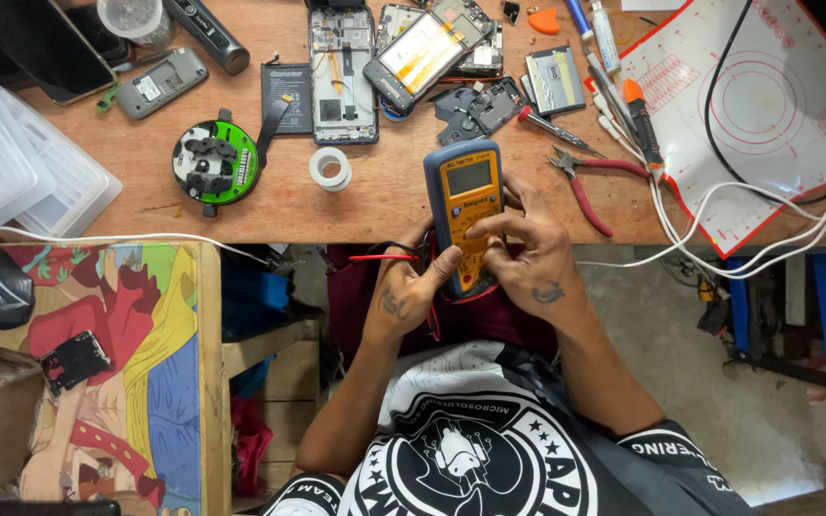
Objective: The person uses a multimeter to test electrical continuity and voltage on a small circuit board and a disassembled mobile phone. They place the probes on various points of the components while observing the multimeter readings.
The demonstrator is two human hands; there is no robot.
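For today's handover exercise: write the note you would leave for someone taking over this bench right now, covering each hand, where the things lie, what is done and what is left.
Left hand: holds the yellow multimeter from its left side, thumb on the face.
Right hand: fingers across the meter's dial area.
The meter is tilted at the bench edge; its red probe lead trails by the left hand, touching nothing.
On the bench: opened phone, loose battery, red-handled pliers, tape roll.
Done: phone opened, parts laid out.
Left: no probe on any part yet; the display reading cannot be made out.
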